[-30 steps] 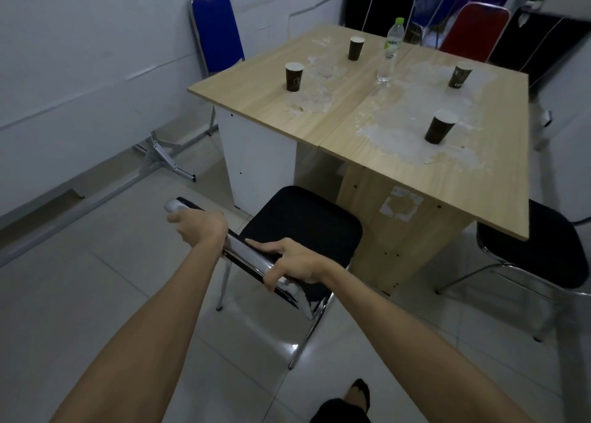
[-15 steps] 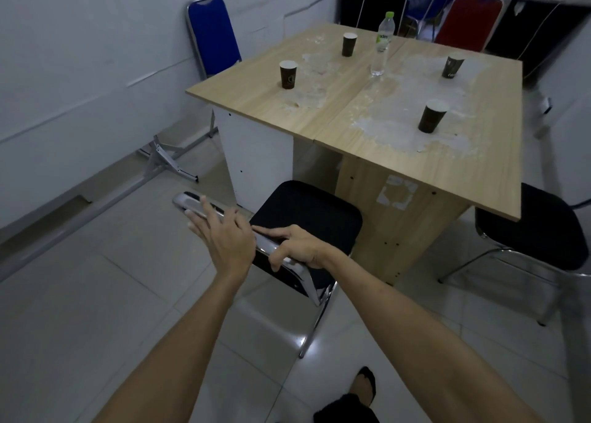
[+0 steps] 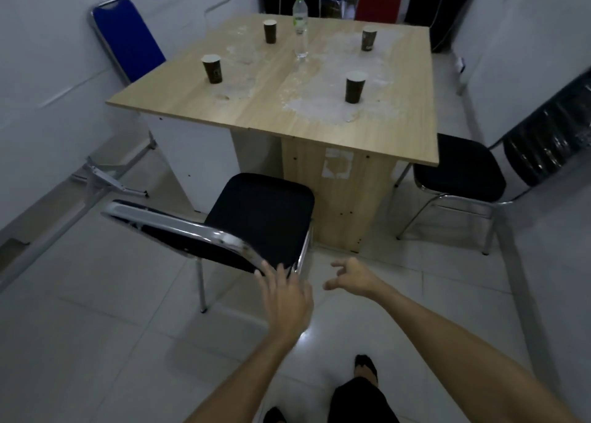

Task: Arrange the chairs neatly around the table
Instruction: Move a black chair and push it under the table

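Head view: at lower centre of the frame, the left hand (image 3: pixel 285 298) reaches with fingers spread, its fingertips at the chrome backrest corner of the black chair (image 3: pixel 262 211), which stands at centre against the near edge of the wooden table (image 3: pixel 262 102). Just to its right, the right hand (image 3: pixel 353 277) hangs free with fingers loosely curled apart, holding nothing. A second black chair (image 3: pixel 457 170) sits at the table's right corner, and a blue chair (image 3: pixel 128 42) stands upper left.

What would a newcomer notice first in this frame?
Probably the black chair in the foreground, its chrome back rail turned toward the camera, with the left hand at its corner and the right hand open beside it. Behind stands the wooden table, with four dark paper cups around a water bottle.
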